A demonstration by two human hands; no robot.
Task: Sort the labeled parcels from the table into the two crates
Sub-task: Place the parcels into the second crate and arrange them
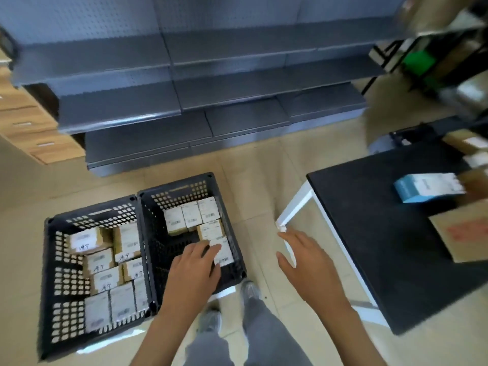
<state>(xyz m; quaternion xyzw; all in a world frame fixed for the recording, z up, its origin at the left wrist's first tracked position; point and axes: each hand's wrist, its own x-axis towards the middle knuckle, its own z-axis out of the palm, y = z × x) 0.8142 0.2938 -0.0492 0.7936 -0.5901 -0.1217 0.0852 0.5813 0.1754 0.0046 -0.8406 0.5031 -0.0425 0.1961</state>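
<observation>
Standing over two black crates set side by side on the floor, touching along one wall. Left crate [50, 273]: packed with labelled parcels [105, 260], several bearing handwritten marks, covering most of its base. Right crate [148, 233]: a row of three parcels along the far wall, two more down its right side, bare base at the near left. My left hand [191, 270] reaches into the right crate at its near right corner, fingers extended and fairly straight, fingertips resting on the nearest parcel [223, 250]; whether I have any hold on it I cannot tell. My right hand [306, 262] hangs in the air between the right crate and the table, palm down, fingers spread and relaxed, holding nothing. Black table [369, 220] stands to the right; near its right edge lie a blue-and-white box [427, 187] and several brown cardboard parcels [459, 231], blurred.
</observation>
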